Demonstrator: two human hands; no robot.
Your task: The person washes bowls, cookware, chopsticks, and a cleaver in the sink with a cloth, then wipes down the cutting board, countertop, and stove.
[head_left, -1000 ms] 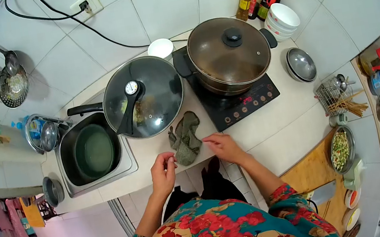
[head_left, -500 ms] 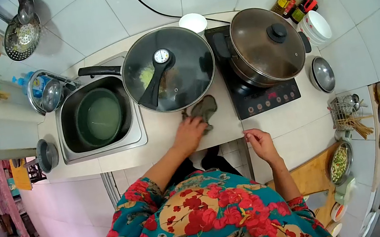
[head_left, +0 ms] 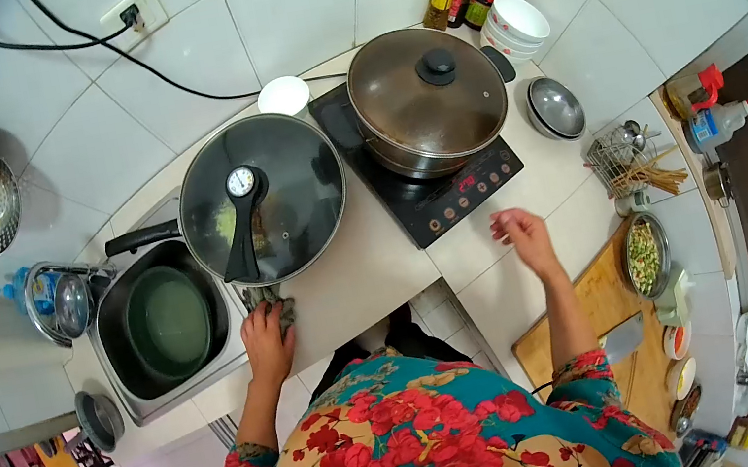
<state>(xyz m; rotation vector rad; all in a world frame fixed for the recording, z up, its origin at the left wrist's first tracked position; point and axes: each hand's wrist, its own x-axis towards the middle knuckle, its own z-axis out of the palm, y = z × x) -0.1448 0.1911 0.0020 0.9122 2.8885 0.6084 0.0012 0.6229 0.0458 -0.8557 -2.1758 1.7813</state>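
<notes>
- Counter (head_left: 369,264), centre of the frame: wiping it looks like the step in hand.
- Sink (head_left: 236,330), left: its rim lies just beside the cloth.
- Pan (head_left: 301,216), left of centre: its lid reaches out above the cloth, so the next stroke calls for a low hand.
- Left hand (head_left: 266,345), lower left of centre: fingers close together, holding the cloth down.
- Right hand (head_left: 525,237), right of centre: fingers loosely bent, nothing seen in them.
- Cloth (head_left: 285,311): bunched under the left fingers.

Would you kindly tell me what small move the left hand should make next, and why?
Perhaps slide the cloth rightward with the left hand: that hand rests on it beside the sink, and bare counter stretches from there toward the induction cooktop.
</notes>
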